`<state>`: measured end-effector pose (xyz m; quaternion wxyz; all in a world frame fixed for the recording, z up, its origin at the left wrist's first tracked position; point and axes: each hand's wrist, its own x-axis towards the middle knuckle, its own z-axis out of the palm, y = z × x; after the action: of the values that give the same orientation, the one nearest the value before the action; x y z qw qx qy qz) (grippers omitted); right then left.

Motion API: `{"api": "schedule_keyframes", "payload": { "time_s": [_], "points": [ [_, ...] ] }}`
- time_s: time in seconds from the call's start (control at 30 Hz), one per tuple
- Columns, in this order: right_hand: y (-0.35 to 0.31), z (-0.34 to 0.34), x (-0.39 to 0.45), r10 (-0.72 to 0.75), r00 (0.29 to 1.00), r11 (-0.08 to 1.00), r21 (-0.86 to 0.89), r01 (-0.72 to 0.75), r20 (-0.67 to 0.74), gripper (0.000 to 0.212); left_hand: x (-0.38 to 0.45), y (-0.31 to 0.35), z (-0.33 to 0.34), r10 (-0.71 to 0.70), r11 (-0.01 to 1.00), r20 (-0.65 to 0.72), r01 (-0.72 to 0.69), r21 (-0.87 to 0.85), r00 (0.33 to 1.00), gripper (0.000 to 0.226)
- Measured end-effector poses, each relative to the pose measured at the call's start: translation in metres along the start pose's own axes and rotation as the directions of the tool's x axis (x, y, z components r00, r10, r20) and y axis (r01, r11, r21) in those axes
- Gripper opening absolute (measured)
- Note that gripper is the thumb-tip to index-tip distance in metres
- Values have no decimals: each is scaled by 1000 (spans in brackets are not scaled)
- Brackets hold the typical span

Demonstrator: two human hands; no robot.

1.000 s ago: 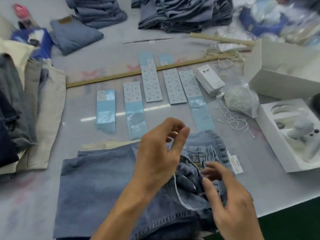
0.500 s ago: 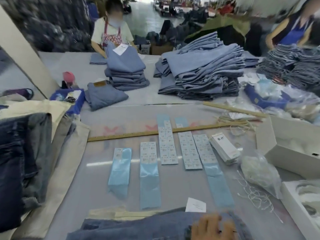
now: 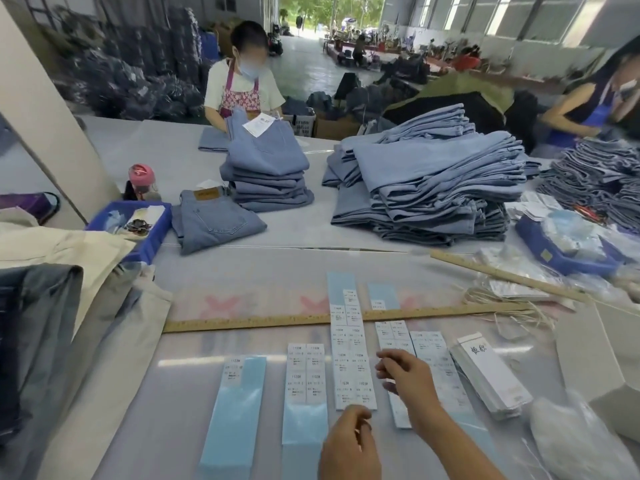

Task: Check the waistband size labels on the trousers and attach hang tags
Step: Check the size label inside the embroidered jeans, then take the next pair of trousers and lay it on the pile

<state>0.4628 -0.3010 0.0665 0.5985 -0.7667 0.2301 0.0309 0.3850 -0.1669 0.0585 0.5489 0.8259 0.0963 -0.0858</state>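
Five strips of size stickers on pale blue backing lie side by side on the grey bench (image 3: 194, 282): the leftmost strip (image 3: 239, 403), a second strip (image 3: 305, 393), a long third strip (image 3: 349, 344), a fourth strip (image 3: 393, 341) partly hidden under the right hand, and a fifth strip (image 3: 437, 365). A sixth, short piece (image 3: 382, 296) sits beyond the long wooden ruler (image 3: 277, 321), which crosses over the third strip. Just right of the strips leans one stack of hang tags (image 3: 491, 375). The right hand (image 3: 407, 374) reaches over the fourth strip with fingers loosely curled towards the third strip; I cannot tell whether it holds anything. The left hand (image 3: 349, 441) is low in the view, its fingers curled together, and whether they pinch something is unclear. Across the bench are three lots of folded trousers: one single pair (image 3: 213, 220), a neat stack (image 3: 268, 168) and a big loose pile (image 3: 433, 181). A second ruler (image 3: 502, 275) lies at the right.
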Motion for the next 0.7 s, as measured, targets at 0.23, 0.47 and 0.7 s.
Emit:
{"api": "schedule_keyframes", "payload": {
  "time_s": [0.23,0.47,0.7],
  "points": [
    [-18,41,136,-113,982,985,-146,91,-149,22,176,-1,-2,247,907,28,-241,346,969,40],
    [-29,64,234,-375,925,828,-468,308,-54,25,327,6,-1,355,591,330,-484,646,875,70],
    [14,75,273,-434,856,434,-767,472,281,39,389,-19,14,259,531,467,-528,662,845,100]
  ]
}}
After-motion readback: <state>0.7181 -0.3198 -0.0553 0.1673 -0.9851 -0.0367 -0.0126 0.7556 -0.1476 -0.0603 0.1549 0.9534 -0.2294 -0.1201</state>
